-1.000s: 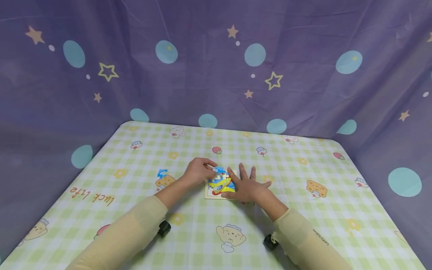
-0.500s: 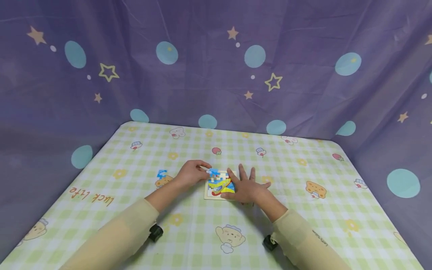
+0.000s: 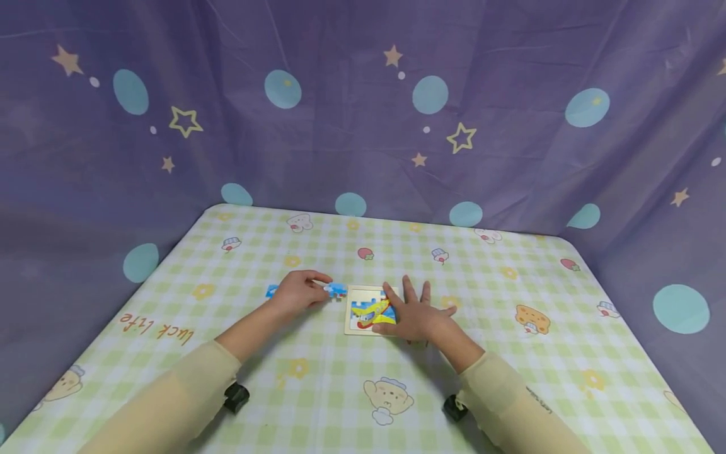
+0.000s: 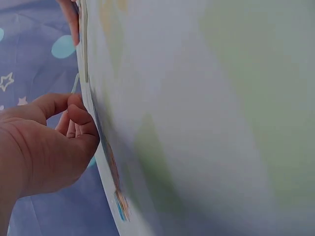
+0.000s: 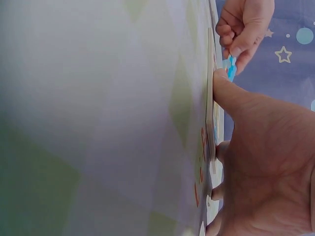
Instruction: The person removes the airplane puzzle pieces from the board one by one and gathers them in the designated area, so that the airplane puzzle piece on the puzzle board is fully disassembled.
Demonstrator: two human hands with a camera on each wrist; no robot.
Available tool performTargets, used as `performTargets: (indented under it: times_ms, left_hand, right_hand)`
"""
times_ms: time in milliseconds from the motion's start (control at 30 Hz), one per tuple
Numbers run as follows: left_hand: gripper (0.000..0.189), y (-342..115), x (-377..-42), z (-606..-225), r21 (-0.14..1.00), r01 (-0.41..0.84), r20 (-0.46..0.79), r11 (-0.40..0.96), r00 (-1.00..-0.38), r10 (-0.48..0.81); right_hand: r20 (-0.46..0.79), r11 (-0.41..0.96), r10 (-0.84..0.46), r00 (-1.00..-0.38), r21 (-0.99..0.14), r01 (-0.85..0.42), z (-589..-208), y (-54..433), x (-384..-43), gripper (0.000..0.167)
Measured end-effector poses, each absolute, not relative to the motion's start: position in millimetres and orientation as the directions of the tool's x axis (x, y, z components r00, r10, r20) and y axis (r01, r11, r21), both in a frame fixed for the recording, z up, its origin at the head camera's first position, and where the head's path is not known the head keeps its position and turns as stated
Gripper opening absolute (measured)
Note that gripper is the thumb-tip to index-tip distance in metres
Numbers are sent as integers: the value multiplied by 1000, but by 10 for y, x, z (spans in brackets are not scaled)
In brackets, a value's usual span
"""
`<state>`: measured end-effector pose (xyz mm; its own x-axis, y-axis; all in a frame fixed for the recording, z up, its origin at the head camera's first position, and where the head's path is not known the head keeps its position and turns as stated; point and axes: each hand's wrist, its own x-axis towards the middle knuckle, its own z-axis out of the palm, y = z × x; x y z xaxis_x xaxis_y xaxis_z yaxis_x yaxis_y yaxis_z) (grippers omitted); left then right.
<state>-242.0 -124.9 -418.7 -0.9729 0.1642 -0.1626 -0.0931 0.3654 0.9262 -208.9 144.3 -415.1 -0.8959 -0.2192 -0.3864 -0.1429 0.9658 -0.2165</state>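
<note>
My left hand (image 3: 299, 293) pinches a blue jigsaw puzzle piece (image 3: 336, 290) between thumb and fingers, just left of a small wooden puzzle board (image 3: 348, 331). In the left wrist view the held piece (image 4: 75, 83) shows only as a thin edge. Across the right part of the board lies my right hand (image 3: 418, 316), fingers spread, thumb and index finger on the puzzle. Yellow, red and blue pieces (image 3: 368, 313) fill the board's lower part; bare wood shows along its upper left. The right wrist view has my right thumb (image 5: 226, 86) at the board's edge.
Another blue puzzle piece (image 3: 271, 291) lies on the cloth behind the left hand, partly covered by it. A green and white checked cloth (image 3: 317, 403) with cartoon prints covers the table. Purple curtains (image 3: 363, 151) hang around its back and sides.
My left hand has lifted the blue piece away from the board's upper left and carried it left, baring wood there. The right hand has stayed in place.
</note>
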Motion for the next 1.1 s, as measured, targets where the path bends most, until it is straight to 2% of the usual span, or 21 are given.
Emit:
performTargets:
  times_ms: [600,1100]
  left_hand:
    - [35,-1634,-2410,-4166,920,-168,-229,354,-964,137]
    - [38,-1846,-2411,-4167,874,-160,-233,458,-967,105]
  right_hand:
    - [-395,966,-217,-893,-219,-138,-4128,1454,-2078,97]
    - [-397,966,-216,-892,-221,-135,-4135,1443,-2091,97]
